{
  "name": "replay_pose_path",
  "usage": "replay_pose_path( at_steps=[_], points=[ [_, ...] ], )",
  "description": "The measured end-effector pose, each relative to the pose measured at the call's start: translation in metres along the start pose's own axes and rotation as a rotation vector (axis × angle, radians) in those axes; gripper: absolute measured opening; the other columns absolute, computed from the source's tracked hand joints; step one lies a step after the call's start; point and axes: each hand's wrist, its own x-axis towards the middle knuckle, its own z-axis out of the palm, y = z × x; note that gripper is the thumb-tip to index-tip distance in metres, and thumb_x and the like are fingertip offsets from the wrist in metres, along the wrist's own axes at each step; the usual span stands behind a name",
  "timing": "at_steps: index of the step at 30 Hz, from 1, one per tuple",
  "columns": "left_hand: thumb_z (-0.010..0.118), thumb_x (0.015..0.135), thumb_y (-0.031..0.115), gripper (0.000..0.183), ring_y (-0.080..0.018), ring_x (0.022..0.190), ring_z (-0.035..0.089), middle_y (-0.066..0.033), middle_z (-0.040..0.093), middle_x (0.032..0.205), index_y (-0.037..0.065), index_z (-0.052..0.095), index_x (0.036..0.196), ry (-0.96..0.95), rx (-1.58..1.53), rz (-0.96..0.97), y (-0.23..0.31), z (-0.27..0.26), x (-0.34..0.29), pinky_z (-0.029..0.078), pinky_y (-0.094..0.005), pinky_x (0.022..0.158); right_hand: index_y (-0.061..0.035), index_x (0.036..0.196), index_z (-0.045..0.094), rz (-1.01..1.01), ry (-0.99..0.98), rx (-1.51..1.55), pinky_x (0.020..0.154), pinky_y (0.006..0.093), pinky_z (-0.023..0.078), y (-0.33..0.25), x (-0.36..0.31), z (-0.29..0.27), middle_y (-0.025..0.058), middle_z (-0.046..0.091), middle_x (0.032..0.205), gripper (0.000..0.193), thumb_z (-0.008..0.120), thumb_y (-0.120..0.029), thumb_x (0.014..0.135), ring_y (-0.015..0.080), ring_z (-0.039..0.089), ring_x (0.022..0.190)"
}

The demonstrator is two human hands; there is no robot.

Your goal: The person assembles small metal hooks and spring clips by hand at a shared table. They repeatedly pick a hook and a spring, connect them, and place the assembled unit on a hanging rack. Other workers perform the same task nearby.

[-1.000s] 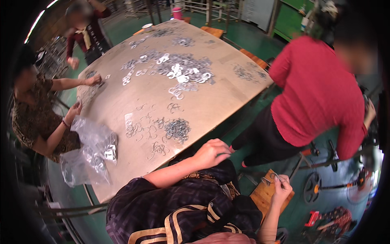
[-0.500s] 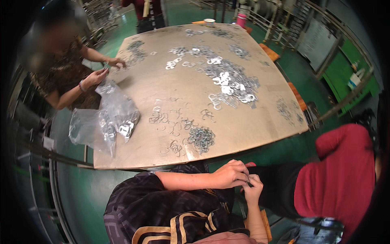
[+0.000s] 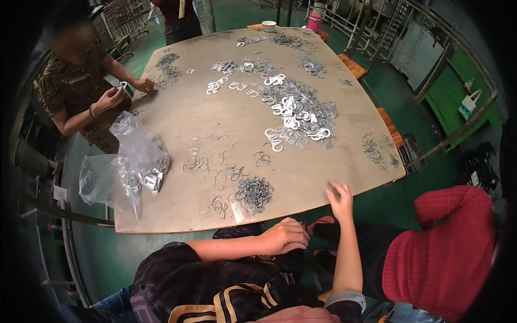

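Note:
My left hand (image 3: 285, 237) is closed, fingers curled down, just off the table's near edge; what it holds, if anything, is hidden. My right hand (image 3: 339, 200) reaches over the near edge with its fingers extended and slightly blurred, and nothing shows in it. Nearest on the tabletop is a dense heap of small grey wire clips (image 3: 254, 195), with looser curved clips (image 3: 204, 164) to its left. Beyond my right hand spreads a large pile of flat silvery hook-shaped pieces (image 3: 301, 110).
The brown table (image 3: 344, 161) carries clear plastic bags (image 3: 137, 156) of metal pieces at its left edge. A co-worker in a patterned shirt (image 3: 81, 70) holds a pale hook-shaped piece there. Someone in a red top (image 3: 441, 253) sits close on my right. Orange stools (image 3: 390, 126) line the right side.
My hands, together before, have parted: the right has moved up and forward over the table edge, the left slightly left. The co-worker's raised hand now shows a pale piece.

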Motion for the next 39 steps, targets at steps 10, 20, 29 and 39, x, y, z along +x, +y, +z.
replay_pose_path(
  at_steps=[10,20,29,39],
  points=[
    [0.072,0.081,0.013,0.01,-0.0227,0.094,0.062,-0.0051,0.067,0.096,0.006,0.068,0.088,-0.029,-0.008,-0.043,-0.004,0.0,0.002,0.043,-0.0361,0.085,-0.0059,0.111,0.065,0.263,0.258,-0.586,0.09,0.0435,0.045,0.046,0.15,0.078,0.0142,0.06,0.101,0.036,0.074,-0.02,0.079,0.0326,0.057,0.1],
    [0.071,0.08,0.016,0.013,-0.025,0.086,0.06,-0.0052,0.064,0.085,0.007,0.063,0.085,0.077,-0.005,-0.083,-0.018,0.001,-0.001,0.044,-0.0374,0.084,0.0075,0.104,0.067,0.36,0.079,0.514,0.057,0.0233,0.049,-0.023,0.049,0.041,0.0053,0.064,0.074,0.025,0.072,0.0,0.081,0.0106,0.063,0.066],
    [0.075,0.076,0.009,0.015,-0.0257,0.083,0.064,-0.0062,0.068,0.085,0.007,0.067,0.088,0.222,0.145,-0.224,-0.004,-0.01,-0.002,0.048,-0.0371,0.078,0.0055,0.112,0.067,0.387,-0.078,0.669,0.062,0.0221,0.053,-0.098,-0.055,0.013,0.0077,0.07,0.084,0.027,0.068,0.001,0.085,0.0086,0.064,0.069],
    [0.075,0.075,0.009,0.012,-0.0269,0.075,0.061,-0.0068,0.064,0.076,0.007,0.066,0.082,0.216,0.168,-0.249,0.007,-0.006,-0.016,0.045,-0.0372,0.075,0.0025,0.105,0.07,0.165,0.031,0.351,0.062,0.0248,0.05,-0.127,-0.082,0.018,0.0119,0.071,0.083,0.023,0.069,-0.002,0.083,0.0109,0.064,0.07]
  ],
)
